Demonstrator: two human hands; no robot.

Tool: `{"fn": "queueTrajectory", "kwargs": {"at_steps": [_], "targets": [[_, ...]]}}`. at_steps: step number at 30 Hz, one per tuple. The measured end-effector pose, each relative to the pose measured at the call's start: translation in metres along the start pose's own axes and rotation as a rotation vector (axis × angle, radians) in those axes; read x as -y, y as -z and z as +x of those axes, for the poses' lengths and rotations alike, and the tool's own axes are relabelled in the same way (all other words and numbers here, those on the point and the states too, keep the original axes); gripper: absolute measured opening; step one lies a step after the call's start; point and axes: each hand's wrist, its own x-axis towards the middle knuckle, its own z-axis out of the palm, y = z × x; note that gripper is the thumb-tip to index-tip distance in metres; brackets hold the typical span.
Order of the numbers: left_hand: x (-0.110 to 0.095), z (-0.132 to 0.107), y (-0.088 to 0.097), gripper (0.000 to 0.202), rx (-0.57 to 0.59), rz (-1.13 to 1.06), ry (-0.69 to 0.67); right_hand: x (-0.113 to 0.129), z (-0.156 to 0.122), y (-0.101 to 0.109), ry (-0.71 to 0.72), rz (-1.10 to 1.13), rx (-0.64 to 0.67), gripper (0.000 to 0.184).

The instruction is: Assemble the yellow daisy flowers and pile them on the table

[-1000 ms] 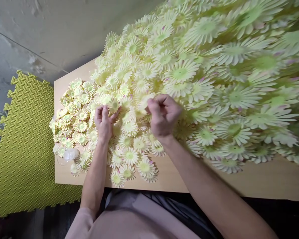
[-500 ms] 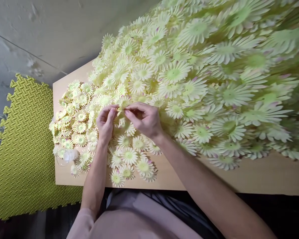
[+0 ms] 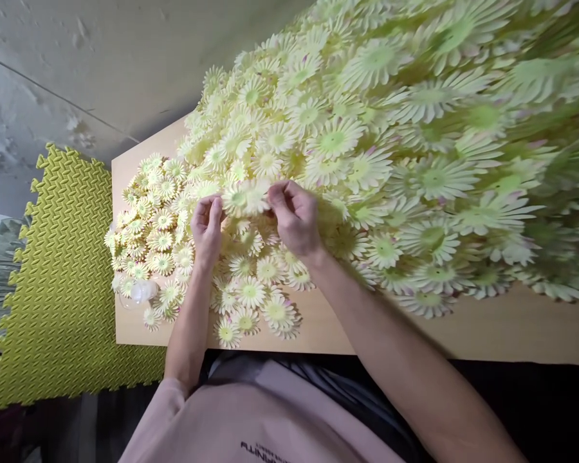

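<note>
Flower heads (image 3: 245, 197): showed thin, pale, narrow petals, blurred.
Left hand (image 3: 206, 226): fingers pinched one petal edge.
Right hand (image 3: 298, 218): fingers pinched the opposite edge.
Bench (image 3: 330, 326): was smooth, wood-toned.

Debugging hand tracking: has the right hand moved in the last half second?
Yes. The right hand has shifted right, farther from the left edge of the table.
</note>
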Motion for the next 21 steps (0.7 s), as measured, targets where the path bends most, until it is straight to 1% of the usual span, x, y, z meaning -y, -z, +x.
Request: {"fn": "queueTrajectory", "kwargs": {"at_steps": [3, 5, 6, 7, 8, 9, 10, 12, 13, 15, 18, 21], "targets": [[-0.004, 0.001, 0.004, 0.02, -0.014, 0.061, -0.068, -0.003, 0.004, 0.003, 0.033, 0.055, -0.233, 0.034], [-0.005, -0.003, 0.008, 0.019, -0.023, 0.145, -0.123, -0.004, 0.006, 0.004, 0.112, 0.033, -0.371, 0.035], [-0.006, -0.006, 0.01, 0.018, -0.03, 0.191, -0.149, -0.004, 0.007, 0.003, 0.17, -0.007, -0.408, 0.037], [-0.006, -0.009, 0.011, 0.017, -0.034, 0.235, -0.176, -0.003, 0.007, 0.003, 0.24, -0.06, -0.408, 0.041], [-0.007, -0.013, 0.012, 0.016, -0.033, 0.274, -0.202, -0.003, 0.007, 0.002, 0.311, -0.121, -0.365, 0.045], [-0.006, -0.017, 0.012, 0.015, -0.024, 0.3, -0.22, -0.003, 0.006, 0.0, 0.373, -0.181, -0.282, 0.049], [-0.006, -0.021, 0.012, 0.014, -0.005, 0.312, -0.231, -0.003, 0.004, -0.002, 0.417, -0.236, -0.17, 0.05], [-0.005, -0.027, 0.01, 0.014, 0.049, 0.307, -0.236, -0.003, -0.001, -0.006, 0.442, -0.333, 0.05, 0.049], [-0.005, -0.029, 0.01, 0.014, 0.07, 0.298, -0.229, -0.003, -0.004, -0.008, 0.435, -0.372, 0.121, 0.046], [-0.003, -0.032, 0.009, 0.015, 0.08, 0.268, -0.186, -0.005, -0.008, -0.01, 0.417, -0.42, 0.177, 0.036], [-0.001, -0.034, 0.01, 0.017, 0.027, 0.183, -0.078, -0.005, -0.011, -0.01, 0.403, -0.431, 0.193, 0.021], [0.001, -0.036, 0.013, 0.014, -0.023, 0.111, -0.033, -0.004, -0.01, -0.008, 0.398, -0.411, 0.228, 0.012]]}}
